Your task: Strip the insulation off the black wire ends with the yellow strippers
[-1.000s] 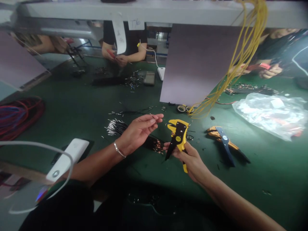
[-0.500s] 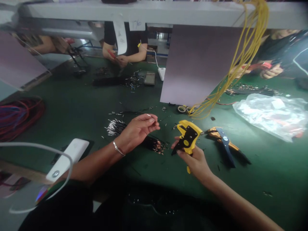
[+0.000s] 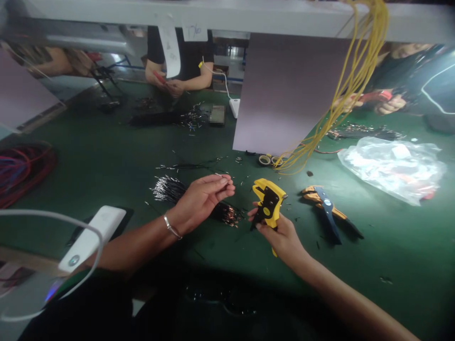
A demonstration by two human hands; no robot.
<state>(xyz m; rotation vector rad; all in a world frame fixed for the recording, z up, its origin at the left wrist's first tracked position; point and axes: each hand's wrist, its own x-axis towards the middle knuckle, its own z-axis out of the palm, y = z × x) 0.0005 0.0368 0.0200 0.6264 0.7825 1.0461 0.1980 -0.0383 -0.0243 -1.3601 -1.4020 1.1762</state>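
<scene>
1. Green bench under a shelf, grey panel hanging beyond; landmark for us: the black wire bundle, bright ends left, copper ends right.
2. Our left hand is above the bundle, hiding its middle. Thumb and fingertips pinched narrow on a thin wire, bright tip out; the rest is too small to read.
3. Wire should be near weightless, bendy, easy to roll between fingertips. We'd pinch close to the end, tip clear; fine strands likely fray or bend if squeezed.
4. Our right hand, right of the bundle, has its fingers wrapped round the yellow stripper, head up. Can't tell if anything sits in its jaws.
5. Stripper looks stiff, moderately light, sprung. Best hold is low on the handles; keep skin off the head.
6. Second stripper lies further right of the bundle, near our right hand: could snag a swing that way.
7. Beyond the bundle: loose wires. Beyond and right: tape rolls, hanging yellow wires, clear bag. These limit reach.
8. Left of the bundle, nearer us: white power bank, its cable looping by our left forearm. Catch risk.
</scene>
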